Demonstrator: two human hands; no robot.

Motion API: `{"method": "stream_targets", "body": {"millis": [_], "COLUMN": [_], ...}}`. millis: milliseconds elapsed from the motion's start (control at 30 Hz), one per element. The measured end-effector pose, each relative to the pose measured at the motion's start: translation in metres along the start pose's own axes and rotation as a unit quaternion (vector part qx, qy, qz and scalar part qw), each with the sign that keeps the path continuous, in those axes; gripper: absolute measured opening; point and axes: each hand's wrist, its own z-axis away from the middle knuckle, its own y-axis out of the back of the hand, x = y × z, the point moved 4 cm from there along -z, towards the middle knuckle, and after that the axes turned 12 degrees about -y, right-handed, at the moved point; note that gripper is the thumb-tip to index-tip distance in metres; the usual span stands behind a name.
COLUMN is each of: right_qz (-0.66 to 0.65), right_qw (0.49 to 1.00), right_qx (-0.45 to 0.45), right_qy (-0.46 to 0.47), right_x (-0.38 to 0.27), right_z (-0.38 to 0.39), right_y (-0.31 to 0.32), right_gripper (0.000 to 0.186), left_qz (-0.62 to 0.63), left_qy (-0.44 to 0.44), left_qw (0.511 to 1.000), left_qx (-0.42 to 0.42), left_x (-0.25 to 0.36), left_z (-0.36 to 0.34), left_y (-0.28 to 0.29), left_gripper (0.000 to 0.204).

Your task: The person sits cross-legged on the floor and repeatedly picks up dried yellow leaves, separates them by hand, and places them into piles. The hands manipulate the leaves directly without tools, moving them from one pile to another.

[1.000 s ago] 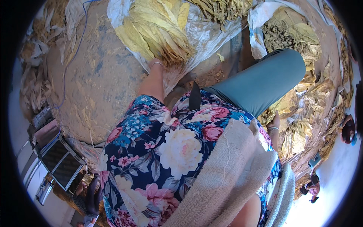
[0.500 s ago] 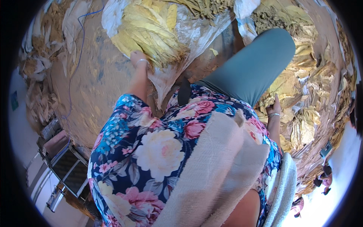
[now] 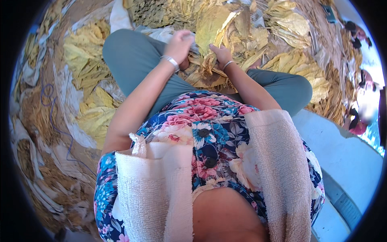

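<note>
In front of my crossed legs, my right hand (image 3: 221, 57) is closed on a bunch of dried tobacco leaves (image 3: 210, 64), thumb on top. The leaves are yellow with brown, curled lower ends. A broad yellow leaf (image 3: 207, 25) stands up just beyond my thumb. My left hand (image 3: 179, 45) is raised above my left shin, a short way left of the bunch. Its fingers are smeared by motion, so whether they hold anything does not show.
Yellow leaf piles lie at the left (image 3: 86, 50) and beyond my right knee (image 3: 302, 66). A blue cord (image 3: 54, 111) runs over the leaf-strewn floor at left. People (image 3: 358, 34) sit at the far right, and a pale ledge (image 3: 322, 137) borders my right side.
My view and body have swung right. My left hand has left the big yellow pile, now at left. Both hands are now before my lap, the right one raised with the bunch.
</note>
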Motion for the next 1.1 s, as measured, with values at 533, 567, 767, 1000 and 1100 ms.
{"method": "stream_targets", "body": {"millis": [533,567,767,1000,1100], "right_qz": [-0.189,-0.192,-0.173,-0.011,-0.013], "right_qw": [0.977,0.976,0.972,0.99,0.993], "right_qx": [0.026,0.03,-0.08,-0.069,-0.029], "right_qy": [-0.1,-0.095,-0.137,-0.121,-0.113], "right_x": [0.0,0.011,0.018,0.002,-0.009], "right_z": [0.013,-0.004,0.002,0.021,0.03], "right_y": [0.017,0.026,-0.002,-0.024,-0.026], "right_gripper": [0.036,0.027,0.02,0.028,0.034], "left_qz": [0.387,0.382,0.344,0.318,0.285], "left_qy": [0.335,0.34,0.364,0.364,0.347], "left_qw": [0.856,0.856,0.863,0.868,0.888], "left_qx": [0.068,0.076,0.063,-0.114,-0.098], "left_x": [-0.075,-0.073,-0.086,-0.094,-0.074], "left_z": [0.011,0.012,0.013,0.018,0.014], "left_y": [-0.039,-0.037,-0.039,-0.066,-0.062], "left_gripper": [0.009,0.009,0.011,0.026,0.026]}}
